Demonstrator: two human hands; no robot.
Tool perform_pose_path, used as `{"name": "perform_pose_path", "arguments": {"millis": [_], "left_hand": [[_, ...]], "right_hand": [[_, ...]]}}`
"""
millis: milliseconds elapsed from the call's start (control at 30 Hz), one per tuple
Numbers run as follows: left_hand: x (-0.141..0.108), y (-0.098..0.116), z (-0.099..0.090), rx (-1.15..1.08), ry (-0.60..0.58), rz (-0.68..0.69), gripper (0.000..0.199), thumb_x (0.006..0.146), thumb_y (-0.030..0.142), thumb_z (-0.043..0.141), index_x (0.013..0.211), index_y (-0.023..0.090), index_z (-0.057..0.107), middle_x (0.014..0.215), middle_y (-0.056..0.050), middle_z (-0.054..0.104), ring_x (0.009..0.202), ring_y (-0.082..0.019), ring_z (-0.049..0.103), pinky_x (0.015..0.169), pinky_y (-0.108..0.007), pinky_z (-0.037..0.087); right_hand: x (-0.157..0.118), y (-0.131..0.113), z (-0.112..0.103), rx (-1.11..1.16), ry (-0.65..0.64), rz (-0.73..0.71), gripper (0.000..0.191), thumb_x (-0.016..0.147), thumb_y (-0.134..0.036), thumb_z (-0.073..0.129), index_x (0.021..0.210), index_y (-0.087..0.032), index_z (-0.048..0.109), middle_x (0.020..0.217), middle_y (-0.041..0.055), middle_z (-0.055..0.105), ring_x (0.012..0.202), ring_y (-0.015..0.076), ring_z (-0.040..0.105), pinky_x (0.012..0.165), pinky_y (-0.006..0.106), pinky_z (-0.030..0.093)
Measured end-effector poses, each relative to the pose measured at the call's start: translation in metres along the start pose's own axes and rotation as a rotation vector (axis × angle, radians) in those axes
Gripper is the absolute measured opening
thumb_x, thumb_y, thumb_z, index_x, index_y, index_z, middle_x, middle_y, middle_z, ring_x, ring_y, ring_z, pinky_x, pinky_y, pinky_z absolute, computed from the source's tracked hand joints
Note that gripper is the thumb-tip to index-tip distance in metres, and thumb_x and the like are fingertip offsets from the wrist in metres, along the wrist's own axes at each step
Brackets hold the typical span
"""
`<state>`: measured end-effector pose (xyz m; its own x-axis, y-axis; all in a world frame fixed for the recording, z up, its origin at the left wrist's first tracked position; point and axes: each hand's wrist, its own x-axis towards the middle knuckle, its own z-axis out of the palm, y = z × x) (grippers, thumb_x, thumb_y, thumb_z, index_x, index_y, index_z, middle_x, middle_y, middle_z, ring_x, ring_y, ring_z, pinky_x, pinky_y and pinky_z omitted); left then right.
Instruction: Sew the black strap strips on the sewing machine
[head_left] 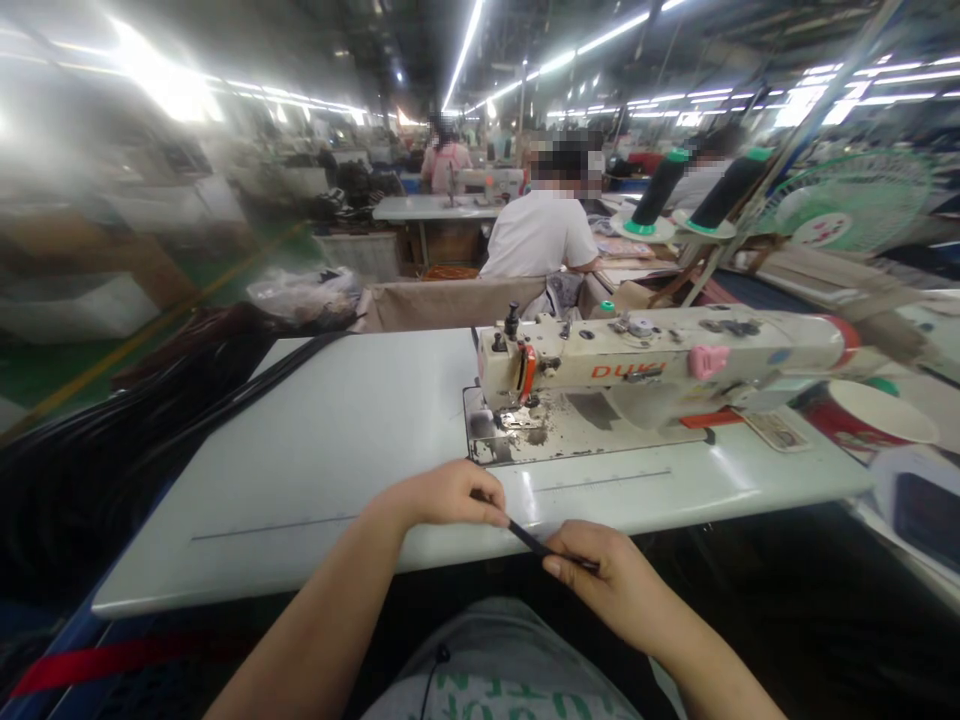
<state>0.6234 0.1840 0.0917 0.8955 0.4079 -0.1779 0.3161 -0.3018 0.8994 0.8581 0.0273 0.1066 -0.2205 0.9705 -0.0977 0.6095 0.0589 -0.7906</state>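
A narrow black strip (pixel 528 538) stretches between my two hands over the front edge of the white sewing table (pixel 322 430). My left hand (pixel 457 493) pinches one end, close in front of the machine's needle plate. Lower and to the right, my right hand (pixel 600 570) is closed on the other part of the strip, thumb and fingers pressed together. Just beyond the hands stands a cream industrial sewing machine (pixel 585 365), its needle area at the left end. Whether the strip is one layer or folded, I cannot tell.
Long black strips (pixel 187 430) hang over the table's left side. To the right are a bowl-like container (pixel 877 415) and a dark phone (pixel 930 515). Two black thread cones (pixel 660 190) and a green fan (pixel 847 205) stand behind. A person in white (pixel 544 230) sits ahead.
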Motion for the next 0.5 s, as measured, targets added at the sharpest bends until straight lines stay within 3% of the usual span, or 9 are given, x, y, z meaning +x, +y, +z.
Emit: {"name": "perform_pose_path", "arguments": {"millis": [100, 167, 200, 267, 333, 500], "left_hand": [[-0.001, -0.029, -0.030, 0.098, 0.438, -0.183, 0.033, 0.092, 0.050, 0.061, 0.084, 0.019, 0.073, 0.072, 0.001, 0.063, 0.068, -0.015, 0.057, 0.065, -0.026, 0.043], [0.006, -0.046, -0.043, 0.234, 0.718, -0.267, 0.026, 0.094, 0.039, 0.056, 0.086, 0.019, 0.071, 0.078, -0.001, 0.066, 0.074, -0.018, 0.062, 0.073, -0.030, 0.049], [0.012, -0.053, -0.047, 0.293, 0.802, -0.281, 0.021, 0.092, 0.032, 0.056, 0.090, 0.019, 0.072, 0.086, -0.004, 0.069, 0.083, -0.020, 0.065, 0.082, -0.033, 0.051], [0.027, -0.063, -0.049, 0.361, 0.863, -0.271, 0.019, 0.088, 0.024, 0.059, 0.100, 0.019, 0.072, 0.107, -0.009, 0.071, 0.105, -0.025, 0.065, 0.098, -0.037, 0.049], [0.043, -0.070, -0.048, 0.394, 0.865, -0.246, 0.026, 0.085, 0.022, 0.063, 0.109, 0.018, 0.072, 0.121, -0.012, 0.068, 0.118, -0.027, 0.062, 0.107, -0.039, 0.045], [0.082, -0.078, -0.052, 0.471, 0.855, -0.177, 0.033, 0.085, 0.024, 0.066, 0.117, 0.018, 0.071, 0.131, -0.014, 0.064, 0.132, -0.030, 0.053, 0.119, -0.045, 0.037]], "right_hand": [[0.008, 0.008, -0.001, 0.005, 0.028, 0.065, 0.032, 0.100, -0.040, 0.050, 0.078, -0.022, 0.066, 0.073, 0.0009, 0.065, 0.073, 0.0179, 0.063, 0.071, 0.028, 0.045], [0.016, 0.011, 0.006, 0.013, 0.049, 0.099, 0.031, 0.100, -0.038, 0.046, 0.094, -0.022, 0.072, 0.073, 0.0012, 0.067, 0.075, 0.0194, 0.065, 0.074, 0.030, 0.047], [0.021, 0.011, 0.011, 0.016, 0.069, 0.117, 0.031, 0.100, -0.037, 0.046, 0.108, -0.023, 0.073, 0.073, 0.0009, 0.068, 0.076, 0.0201, 0.066, 0.075, 0.031, 0.047], [0.032, 0.012, 0.022, 0.021, 0.121, 0.145, 0.043, 0.098, -0.033, 0.047, 0.136, -0.024, 0.064, 0.074, -0.0003, 0.068, 0.076, 0.0209, 0.067, 0.076, 0.031, 0.049], [0.042, 0.011, 0.031, 0.019, 0.154, 0.159, 0.053, 0.097, -0.030, 0.046, 0.150, -0.027, 0.052, 0.077, -0.0014, 0.069, 0.077, 0.0209, 0.068, 0.078, 0.032, 0.049], [0.063, 0.009, 0.036, -0.066, 0.170, 0.233, 0.049, 0.099, -0.028, 0.046, 0.146, -0.024, 0.059, 0.080, 0.0022, 0.074, 0.084, 0.0236, 0.071, 0.084, 0.033, 0.051]]}}
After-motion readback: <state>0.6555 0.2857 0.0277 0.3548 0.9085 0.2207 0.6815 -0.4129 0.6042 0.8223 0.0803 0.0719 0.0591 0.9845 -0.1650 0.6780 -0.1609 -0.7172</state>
